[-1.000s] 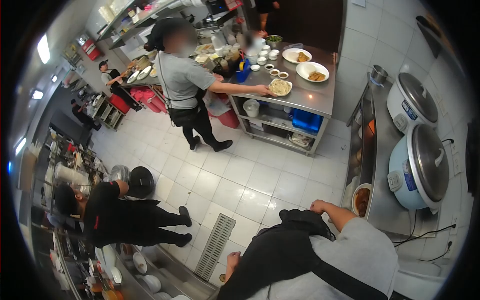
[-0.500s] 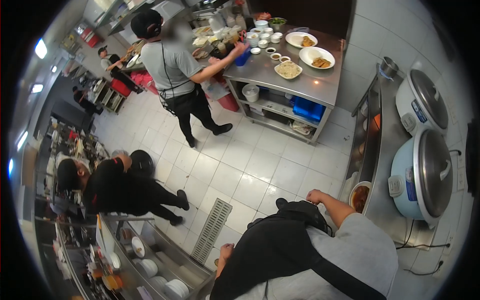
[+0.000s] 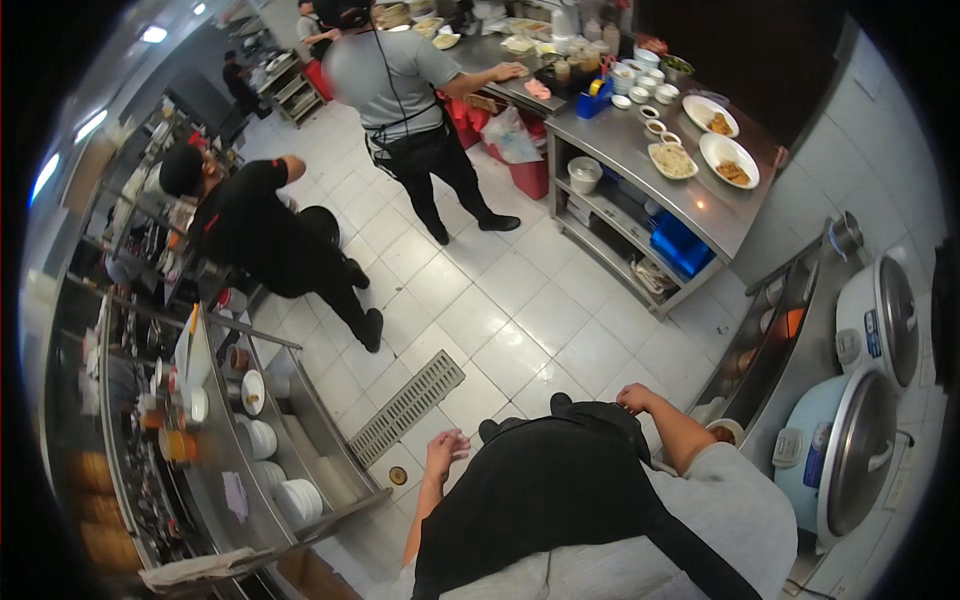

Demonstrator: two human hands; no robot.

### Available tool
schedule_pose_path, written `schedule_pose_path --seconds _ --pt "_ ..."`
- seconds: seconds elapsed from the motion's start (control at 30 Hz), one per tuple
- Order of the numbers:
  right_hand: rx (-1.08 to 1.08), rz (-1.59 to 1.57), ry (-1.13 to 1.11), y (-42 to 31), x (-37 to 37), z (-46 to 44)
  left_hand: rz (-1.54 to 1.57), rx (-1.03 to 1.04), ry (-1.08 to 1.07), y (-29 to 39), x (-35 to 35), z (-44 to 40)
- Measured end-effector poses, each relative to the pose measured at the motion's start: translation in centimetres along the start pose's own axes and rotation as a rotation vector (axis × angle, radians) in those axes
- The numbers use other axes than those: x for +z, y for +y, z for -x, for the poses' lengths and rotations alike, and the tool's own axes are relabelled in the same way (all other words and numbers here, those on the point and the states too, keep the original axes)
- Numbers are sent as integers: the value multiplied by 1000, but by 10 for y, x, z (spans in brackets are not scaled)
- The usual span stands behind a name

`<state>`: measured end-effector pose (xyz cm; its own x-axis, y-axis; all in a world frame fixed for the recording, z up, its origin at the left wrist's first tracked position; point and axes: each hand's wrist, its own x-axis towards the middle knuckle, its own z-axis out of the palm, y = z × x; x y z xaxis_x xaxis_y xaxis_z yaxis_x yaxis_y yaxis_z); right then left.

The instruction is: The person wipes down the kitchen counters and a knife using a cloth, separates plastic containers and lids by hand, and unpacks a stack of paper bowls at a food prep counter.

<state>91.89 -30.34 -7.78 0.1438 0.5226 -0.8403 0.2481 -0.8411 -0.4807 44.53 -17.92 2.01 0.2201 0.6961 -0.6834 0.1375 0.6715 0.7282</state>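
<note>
We had two oval plates (image 3: 718, 152), a filled dish (image 3: 688, 176), small bowls (image 3: 621, 102) on the steel desk (image 3: 722, 215); two rice cookers (image 3: 815, 430) on the side desk (image 3: 802, 335).

Your view has swung left. Your left hand (image 3: 447, 452) now stands farther out to the side, fingers loosely parted. The grey-shirted co-worker's hand (image 3: 509, 71), earlier at the noodle dish (image 3: 672, 160), now appears, small in view, near a pink cloth (image 3: 537, 89).
</note>
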Motion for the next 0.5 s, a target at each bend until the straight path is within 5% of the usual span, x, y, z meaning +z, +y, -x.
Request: schedule_pose_path --seconds 0.17,0.2,0.27,0.3,0.43,0.5 --pt "-42 44 -3 -16 -3 -5 200 518 -219 138 61 57" --pt "-238 205 -76 -1 -5 -29 228 659 -272 172 72 81" --pt "-296 270 -94 -18 -7 -29 137 958 -292 230 83 140" --pt "-160 175 -30 -35 -4 -18 104 1178 -310 254 86 171" --pt "-321 259 4 -32 -2 -47 -33 1944 -314 303 87 262" --pt "-374 338 -3 -52 -6 -19 -53 2145 -359 318 100 287"
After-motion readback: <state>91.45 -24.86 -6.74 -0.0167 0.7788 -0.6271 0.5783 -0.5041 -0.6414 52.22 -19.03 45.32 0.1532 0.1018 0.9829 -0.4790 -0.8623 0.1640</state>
